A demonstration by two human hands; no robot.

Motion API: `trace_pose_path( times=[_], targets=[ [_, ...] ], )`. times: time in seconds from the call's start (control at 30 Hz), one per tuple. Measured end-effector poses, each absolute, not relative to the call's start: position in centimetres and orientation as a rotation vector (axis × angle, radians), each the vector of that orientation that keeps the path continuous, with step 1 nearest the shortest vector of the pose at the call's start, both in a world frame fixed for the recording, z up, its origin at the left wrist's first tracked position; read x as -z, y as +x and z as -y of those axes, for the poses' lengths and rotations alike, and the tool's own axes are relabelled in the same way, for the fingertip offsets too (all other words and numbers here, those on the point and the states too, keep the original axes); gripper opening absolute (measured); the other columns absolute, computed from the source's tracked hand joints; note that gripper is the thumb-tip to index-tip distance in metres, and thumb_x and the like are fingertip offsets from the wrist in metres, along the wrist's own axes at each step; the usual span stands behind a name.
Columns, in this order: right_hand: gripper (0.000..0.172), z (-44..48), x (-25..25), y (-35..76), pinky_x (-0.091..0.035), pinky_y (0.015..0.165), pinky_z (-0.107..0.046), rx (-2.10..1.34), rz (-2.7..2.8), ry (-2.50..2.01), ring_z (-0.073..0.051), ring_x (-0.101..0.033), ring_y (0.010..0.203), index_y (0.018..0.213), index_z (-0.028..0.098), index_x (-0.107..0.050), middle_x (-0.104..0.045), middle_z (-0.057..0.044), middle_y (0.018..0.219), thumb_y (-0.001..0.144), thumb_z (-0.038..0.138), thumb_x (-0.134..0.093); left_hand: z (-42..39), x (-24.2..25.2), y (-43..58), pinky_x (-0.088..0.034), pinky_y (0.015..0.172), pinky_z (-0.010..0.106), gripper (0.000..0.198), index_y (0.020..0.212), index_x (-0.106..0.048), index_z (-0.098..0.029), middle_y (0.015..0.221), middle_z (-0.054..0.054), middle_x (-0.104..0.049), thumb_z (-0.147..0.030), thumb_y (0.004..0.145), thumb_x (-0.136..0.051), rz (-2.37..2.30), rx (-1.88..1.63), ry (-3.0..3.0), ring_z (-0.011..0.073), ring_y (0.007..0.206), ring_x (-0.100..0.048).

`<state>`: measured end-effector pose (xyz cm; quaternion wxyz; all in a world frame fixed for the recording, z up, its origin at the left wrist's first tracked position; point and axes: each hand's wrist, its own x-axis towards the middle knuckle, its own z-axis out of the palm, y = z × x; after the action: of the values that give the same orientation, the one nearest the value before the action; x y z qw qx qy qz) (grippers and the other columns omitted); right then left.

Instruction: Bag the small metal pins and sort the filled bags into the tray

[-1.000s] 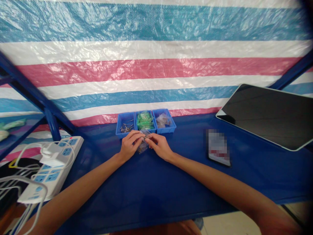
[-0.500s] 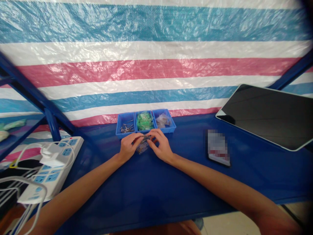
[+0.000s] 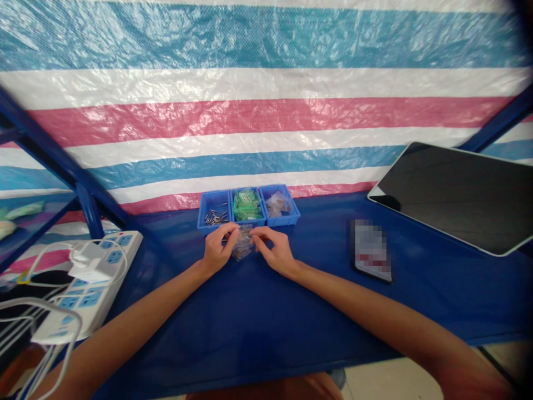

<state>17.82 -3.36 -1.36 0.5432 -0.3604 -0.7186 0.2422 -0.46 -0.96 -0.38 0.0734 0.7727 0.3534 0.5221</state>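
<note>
Between my two hands is a small clear plastic bag (image 3: pixel 243 246), standing or hanging just above the blue table; small metallic or brownish bits show near its bottom. My left hand (image 3: pixel 219 248) pinches its left edge between thumb and fingers. On the other side, my right hand (image 3: pixel 275 251) is closed with its fingertips at the bag's upper right edge. Right behind the hands are three joined blue bins: the left bin (image 3: pixel 201 214) has loose thin metal pieces (image 3: pixel 215 217), the middle one green packets (image 3: pixel 246 205), the right one clear little bags (image 3: pixel 278 204).
A white power strip (image 3: pixel 97 305) with a plugged-in adapter and cables lies at the left. Over on the right are a phone (image 3: pixel 372 253) and a large dark-screened tablet or monitor (image 3: pixel 462 194). A striped plastic sheet (image 3: pixel 266 116) hangs behind the blue table (image 3: pixel 250 328).
My hands have moved slightly apart, and more of the clear bag shows between them. The dark metal pieces seen at my fingertips earlier no longer show there.
</note>
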Motion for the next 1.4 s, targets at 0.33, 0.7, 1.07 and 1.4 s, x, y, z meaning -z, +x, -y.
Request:
trace_pose_path(
  times=[0.33, 0.7, 1.07, 1.4],
  targets=[
    [0.017, 3.3, 1.3, 17.9, -0.051, 0.070, -0.027, -0.538, 1.737, -0.862, -0.012, -0.062, 0.065, 0.099, 0.021, -0.066, -0.068, -0.003, 0.087, 0.088, 0.026, -0.054, 0.9, 0.3, -1.1, -0.048, 0.067, 0.024, 0.021, 0.097, -0.061, -0.016, 0.080, 0.003, -0.064, -0.015, 0.088, -0.042, -0.906, -1.441, 2.278, 0.0109, 0.066, -0.058],
    [0.019, 3.1, 1.0, 17.7, -0.050, 0.063, -0.027, -0.618, 1.605, -0.933, -0.013, -0.058, 0.062, 0.085, 0.020, -0.062, -0.062, -0.003, 0.079, 0.089, 0.034, -0.051, 0.9, -0.5, -0.5, -0.050, 0.061, 0.022, 0.015, 0.095, -0.063, -0.015, 0.098, 0.009, -0.063, -0.023, 0.086, -0.054, -0.902, -1.387, 2.404, 0.0102, 0.068, -0.058],
    [0.020, 3.2, 1.1, 17.7, -0.052, 0.064, -0.027, -0.642, 1.628, -0.849, -0.012, -0.061, 0.069, 0.105, 0.022, -0.058, -0.060, -0.006, 0.104, 0.087, 0.020, -0.050, 0.4, 1.2, -0.6, -0.053, 0.062, 0.021, 0.015, 0.092, -0.062, -0.015, 0.099, 0.006, -0.064, -0.026, 0.082, -0.061, -1.046, -1.558, 2.210, 0.0089, 0.065, -0.064],
    [0.011, 2.9, 1.0, 17.8, -0.049, 0.067, -0.027, -0.527, 1.651, -0.912, -0.015, -0.058, 0.075, 0.089, 0.021, -0.064, -0.063, -0.004, 0.090, 0.086, 0.025, -0.055, 1.3, -0.4, -0.7, -0.051, 0.068, 0.023, 0.022, 0.101, -0.063, -0.016, 0.084, 0.004, -0.068, -0.027, 0.090, -0.048, -0.960, -1.340, 2.338, 0.0117, 0.069, -0.063]
  ],
)
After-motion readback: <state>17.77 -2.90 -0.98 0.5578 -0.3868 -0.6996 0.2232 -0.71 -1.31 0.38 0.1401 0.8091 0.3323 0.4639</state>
